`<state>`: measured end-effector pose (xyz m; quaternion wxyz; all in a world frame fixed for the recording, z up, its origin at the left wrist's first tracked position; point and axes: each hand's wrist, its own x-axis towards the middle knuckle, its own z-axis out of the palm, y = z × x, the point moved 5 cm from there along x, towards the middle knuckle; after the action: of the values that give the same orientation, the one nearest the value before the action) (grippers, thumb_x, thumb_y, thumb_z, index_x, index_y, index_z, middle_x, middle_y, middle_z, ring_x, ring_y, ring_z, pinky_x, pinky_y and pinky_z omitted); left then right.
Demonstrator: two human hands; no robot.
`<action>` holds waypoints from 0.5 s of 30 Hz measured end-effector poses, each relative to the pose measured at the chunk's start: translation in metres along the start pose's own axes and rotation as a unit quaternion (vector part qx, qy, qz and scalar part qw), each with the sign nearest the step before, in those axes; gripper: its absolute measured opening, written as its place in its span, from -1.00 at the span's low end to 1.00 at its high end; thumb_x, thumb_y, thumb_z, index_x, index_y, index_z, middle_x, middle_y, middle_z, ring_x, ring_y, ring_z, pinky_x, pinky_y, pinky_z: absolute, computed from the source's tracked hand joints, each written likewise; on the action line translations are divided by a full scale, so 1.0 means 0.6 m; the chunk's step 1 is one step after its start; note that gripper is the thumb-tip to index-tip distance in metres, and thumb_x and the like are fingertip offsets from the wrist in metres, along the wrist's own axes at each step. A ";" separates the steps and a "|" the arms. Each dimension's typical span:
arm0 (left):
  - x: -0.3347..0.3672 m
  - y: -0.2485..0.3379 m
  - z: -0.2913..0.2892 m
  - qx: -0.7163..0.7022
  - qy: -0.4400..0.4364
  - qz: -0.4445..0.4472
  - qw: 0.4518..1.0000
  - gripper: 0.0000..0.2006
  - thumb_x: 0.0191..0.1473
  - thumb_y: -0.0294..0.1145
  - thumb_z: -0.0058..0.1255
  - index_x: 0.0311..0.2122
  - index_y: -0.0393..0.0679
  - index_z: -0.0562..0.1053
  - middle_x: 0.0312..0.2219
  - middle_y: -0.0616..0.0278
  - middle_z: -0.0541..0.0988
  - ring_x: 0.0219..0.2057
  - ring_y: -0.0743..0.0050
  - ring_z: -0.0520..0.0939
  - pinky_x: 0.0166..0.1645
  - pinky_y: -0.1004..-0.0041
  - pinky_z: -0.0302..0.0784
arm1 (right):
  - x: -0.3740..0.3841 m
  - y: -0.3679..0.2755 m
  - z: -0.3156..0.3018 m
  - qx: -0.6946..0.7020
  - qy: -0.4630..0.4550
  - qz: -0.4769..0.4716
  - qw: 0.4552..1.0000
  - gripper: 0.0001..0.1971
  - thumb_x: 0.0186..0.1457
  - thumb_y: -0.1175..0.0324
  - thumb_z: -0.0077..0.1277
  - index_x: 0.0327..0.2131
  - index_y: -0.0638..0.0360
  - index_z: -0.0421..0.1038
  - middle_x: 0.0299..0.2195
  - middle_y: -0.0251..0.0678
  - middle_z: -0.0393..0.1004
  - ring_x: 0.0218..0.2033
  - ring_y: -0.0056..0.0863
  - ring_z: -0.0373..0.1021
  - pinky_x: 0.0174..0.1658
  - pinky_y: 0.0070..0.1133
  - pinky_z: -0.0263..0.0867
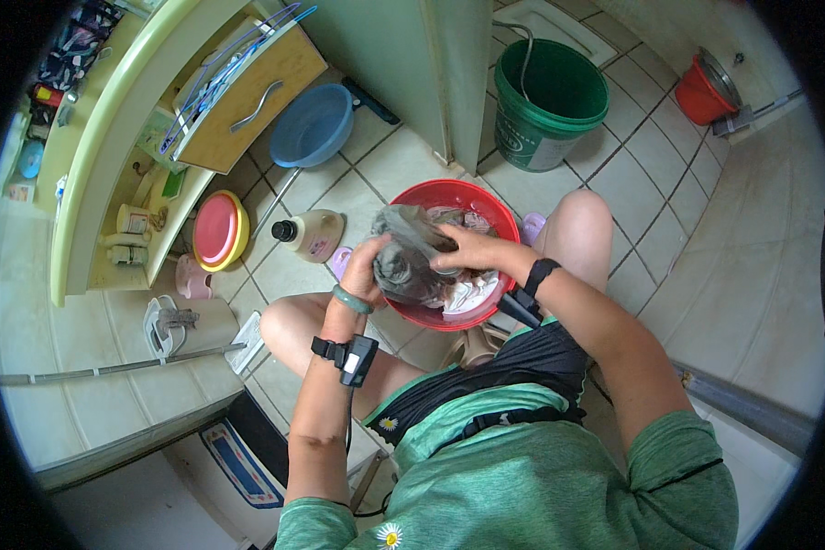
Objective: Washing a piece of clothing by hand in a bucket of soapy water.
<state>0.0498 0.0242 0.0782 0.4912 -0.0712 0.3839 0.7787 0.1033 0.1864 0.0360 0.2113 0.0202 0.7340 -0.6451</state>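
A red basin (502, 220) stands on the floor between my knees, with wet cloths in it. Bunched grey cloth (400, 266) is lifted at the basin's left side; its exact kind cannot be made out. My left hand (367, 268) is closed around the cloth's left edge. Over the basin, my right hand (472, 249) grips the cloth's right part with bent fingers; some fingertips are hidden in the folds. White and pink fabric (470, 293) lies in the basin below my right hand.
A beige detergent bottle (319, 236) with a black cap stands left of the basin. Beyond are a blue basin (289, 137) and a green bucket (543, 137) with a hose. Stacked red and yellow basins (217, 229) lean by the cabinet's drawer (247, 101). A red bucket (697, 96) sits far right.
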 end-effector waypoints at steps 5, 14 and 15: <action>0.005 -0.007 -0.036 -0.096 0.006 0.004 0.995 -0.62 0.03 -0.21 -0.17 -0.15 -0.31 0.37 -0.18 -0.03 0.48 -0.18 0.08 0.52 -0.02 0.14 0.41 | -0.007 -0.023 -0.004 -0.157 0.121 -0.146 0.969 -0.52 -0.08 0.18 0.07 -0.13 0.32 0.30 -0.17 0.06 0.34 -0.13 -0.17 0.29 -0.05 -0.42 0.18; 0.051 -0.047 -0.064 -0.130 0.036 0.018 0.991 -0.63 0.10 -0.14 -0.19 -0.12 -0.22 0.38 -0.18 0.03 0.48 -0.16 0.14 0.51 -0.02 0.17 0.41 | 0.005 -0.095 0.010 -0.026 0.174 -0.176 0.968 -0.50 -0.06 0.37 -0.01 -0.01 0.27 0.15 -0.06 -0.12 0.31 0.00 -0.37 0.24 0.05 -0.53 0.14; 0.054 -0.050 -0.079 -0.119 0.074 0.037 0.989 -0.58 0.11 -0.04 -0.22 -0.13 -0.20 0.38 -0.17 0.01 0.47 -0.15 0.10 0.50 -0.02 0.15 0.41 | 0.003 -0.106 0.040 -0.074 0.160 -0.192 0.965 -0.57 -0.03 0.27 0.00 -0.08 0.24 0.23 -0.16 -0.09 0.38 -0.11 -0.27 0.33 -0.03 -0.47 0.22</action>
<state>0.0452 0.0222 0.0137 0.4202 -0.1721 0.3265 0.8290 0.0894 0.1527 0.0930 -0.0359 -0.0337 0.7943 -0.6055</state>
